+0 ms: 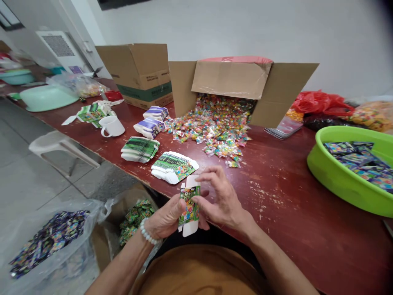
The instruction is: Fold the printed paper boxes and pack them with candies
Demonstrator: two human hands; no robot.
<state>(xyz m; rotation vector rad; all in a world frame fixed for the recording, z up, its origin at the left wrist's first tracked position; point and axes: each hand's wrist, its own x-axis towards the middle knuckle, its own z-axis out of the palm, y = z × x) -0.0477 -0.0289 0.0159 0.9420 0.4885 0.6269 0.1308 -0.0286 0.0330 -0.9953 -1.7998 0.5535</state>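
Note:
Both my hands hold a small green printed carton at the near edge of the dark red table. My left hand, with a white bead bracelet on the wrist, wraps round the carton's left side from below. My right hand pinches the carton's upper right part, where white flaps stick out. Just beyond lies a stack of flat green cartons. Further out, a heap of small wrapped candies spills from a cardboard box lying on its side.
More flat carton stacks and purple ones lie left, near a white mug. A green basin with filled packs sits right. A second cardboard box stands behind. Bags of packs sit on the floor beside a white stool.

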